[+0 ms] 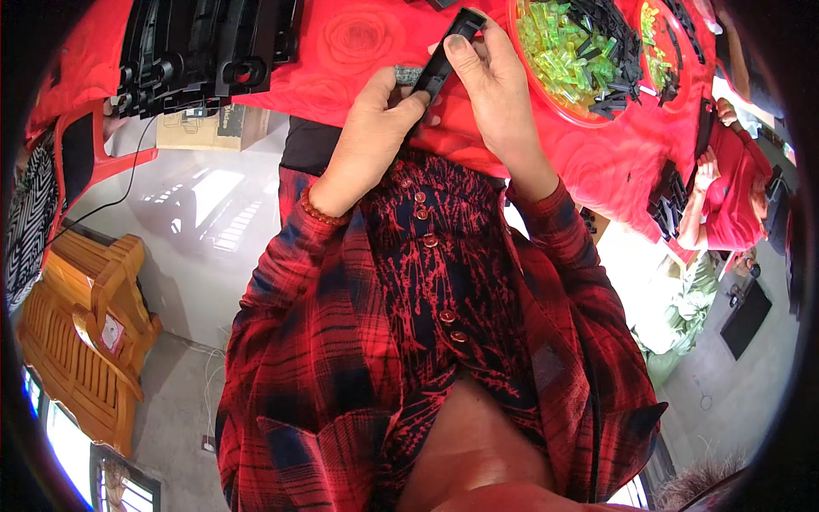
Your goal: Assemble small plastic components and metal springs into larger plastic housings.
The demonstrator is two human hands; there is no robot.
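Observation:
A long, narrow black plastic channel piece with raised edges is held at a slant between my hands over the red tablecloth. My left hand is closed round its lower end, the thumb along its side. A small grey speckled piece shows beside the left fingers; whether they grip it I cannot tell. My right hand pinches the upper end, thumb on top and fingers behind. Close by on the right stands a round orange-red basin of translucent yellow-green and black plastic pieces.
Black plastic parts lie in a row at the table's left. A second basin holds similar small pieces. A person in red sits at the right. A red plastic chair and wooden furniture stand at the left.

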